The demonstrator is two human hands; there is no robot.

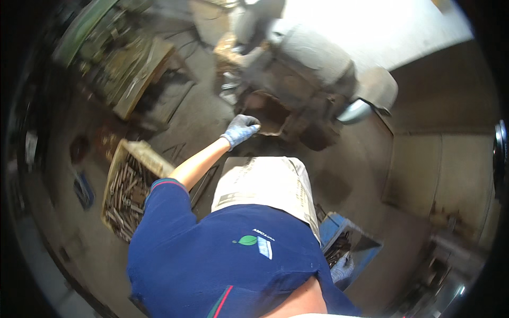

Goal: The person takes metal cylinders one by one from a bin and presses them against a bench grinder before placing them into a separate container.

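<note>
My left hand (pixel 241 130), in a grey-blue knit glove, is stretched forward beside the brown, rusty tray (pixel 263 107) of a bulky machine. Its fingers are curled closed, and what they hold, if anything, is too small or hidden to make out. My right hand (pixel 342 267), gloved alike, is down at my right side within a blue box (pixel 366 257). Dark metal pieces (pixel 339 247) lie in that box, close to the fingertips. Those fingers are partly hidden, so their grip does not show. A pale cloth apron (pixel 265 183) covers my lap.
The machine's grey rounded housing (pixel 315 53) stands ahead. At my left is a wooden crate (pixel 112 185) heaped with long, rusty metal pieces (pixel 126 197). A cluttered workbench (pixel 143 79) stands far left. Beige panels (pixel 442 175) line the right side.
</note>
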